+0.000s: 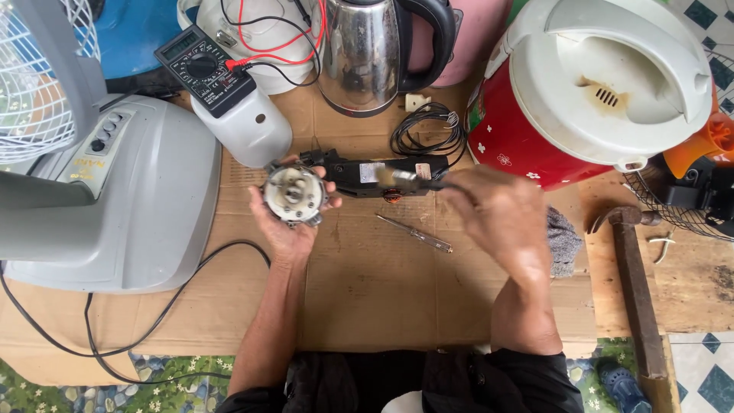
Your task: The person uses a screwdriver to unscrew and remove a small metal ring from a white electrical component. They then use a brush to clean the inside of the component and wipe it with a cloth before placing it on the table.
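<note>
My left hand (284, 229) cups a small round metal motor part (293, 194) with a pale face and a central shaft, held palm up over the cardboard sheet (367, 283). My right hand (497, 214) grips a thin brush-like tool (401, 178) whose blurred tip points left toward the part. Just behind the hands lies a black oblong device (367, 173) with a label. A slim screwdriver (413, 233) rests on the cardboard between my forearms.
A grey fan base (115, 199) with its cable stands left, with a black multimeter (202, 69) and its red leads behind. A steel kettle (367, 53), a coiled black cord (428, 130), a red-and-white rice cooker (596, 84) and a hammer (634, 283) stand around.
</note>
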